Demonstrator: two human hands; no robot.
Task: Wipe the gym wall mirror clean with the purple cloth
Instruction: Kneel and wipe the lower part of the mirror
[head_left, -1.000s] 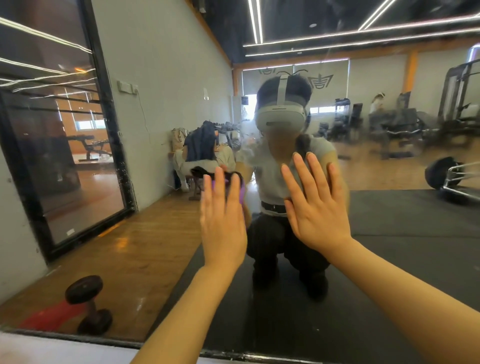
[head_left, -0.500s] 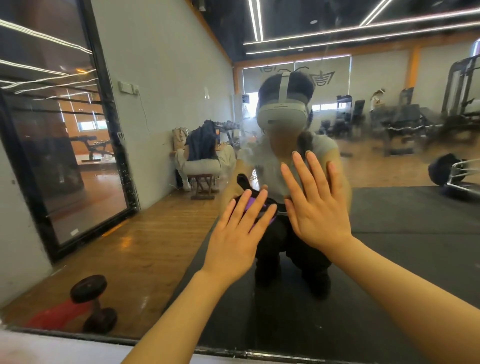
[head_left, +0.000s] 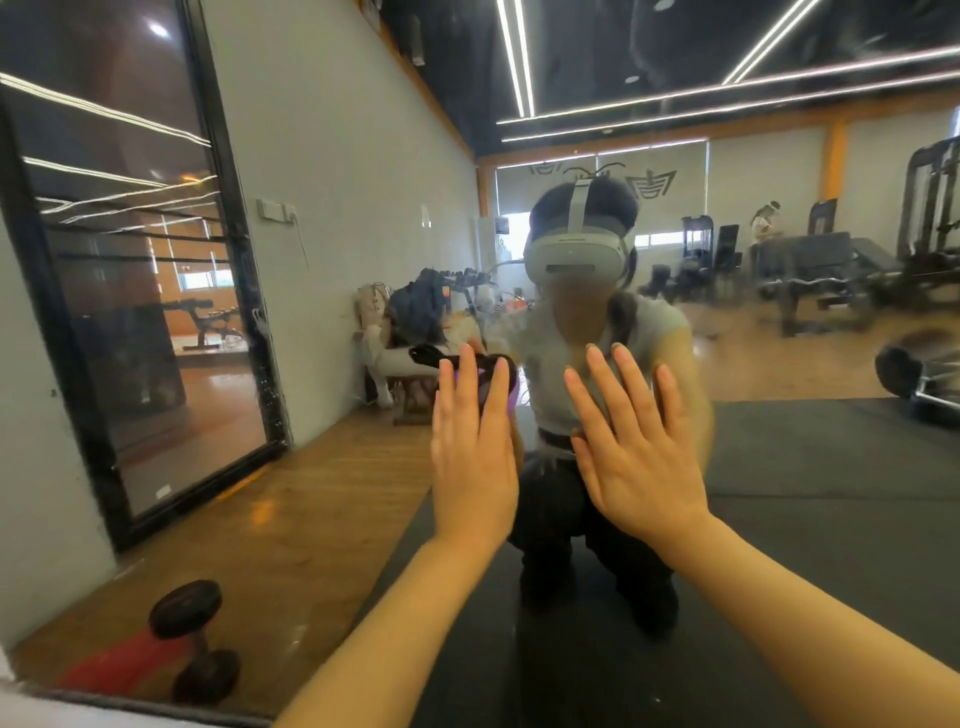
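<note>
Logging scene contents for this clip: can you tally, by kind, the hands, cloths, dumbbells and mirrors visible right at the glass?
Bare hands: 2, left hand and right hand, both flat on the glass
Purple cloths: 1, small purple cloth under the left hand
Dark round-ended dumbbells: 1, seen in reflection
Large gym wall mirrors: 1
Total: 5

Two flat hands on the gym mirror

The left hand (head_left: 474, 457) presses a purple cloth (head_left: 506, 395) against the mirror (head_left: 779, 467), fingers straight and pointing up. The right hand (head_left: 636, 452) lies spread on the glass just beside it. A dumbbell (head_left: 195, 642) shows reflected at the lower left.
</note>
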